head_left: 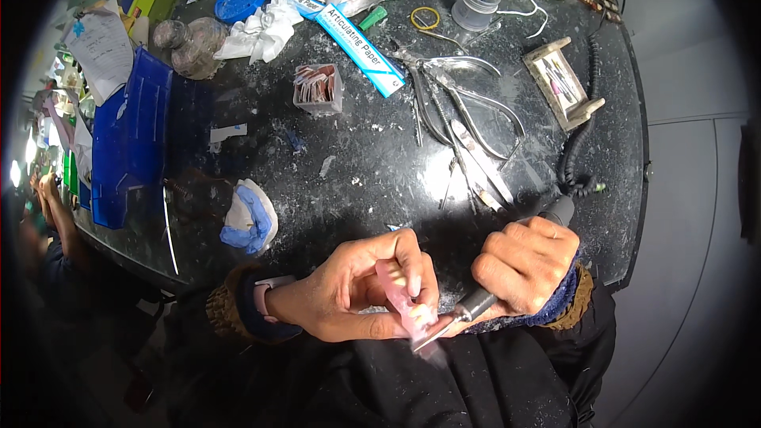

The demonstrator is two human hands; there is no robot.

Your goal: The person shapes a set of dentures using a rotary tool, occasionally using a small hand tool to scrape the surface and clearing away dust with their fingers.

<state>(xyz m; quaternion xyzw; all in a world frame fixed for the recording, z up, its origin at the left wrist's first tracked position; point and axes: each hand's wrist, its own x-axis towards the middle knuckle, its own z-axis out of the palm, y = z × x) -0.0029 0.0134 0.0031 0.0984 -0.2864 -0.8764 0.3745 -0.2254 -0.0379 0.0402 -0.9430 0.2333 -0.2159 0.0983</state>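
Pinching a denture (403, 303) in the left hand (361, 284), at the near middle. Slants lengthwise from far left to near right, with teeth (419, 312) toward the right. Looks curved and pink, pale-toothed, blurred at the near end beside a metal bit (436, 334). Clasping a black drill (477, 302) in the right hand (526, 263), aimed near-left.

I see pink and cream fake teeth (403, 301), my black tool (478, 303), a blue bin (143, 135) at the left edge of the black table (357, 143).
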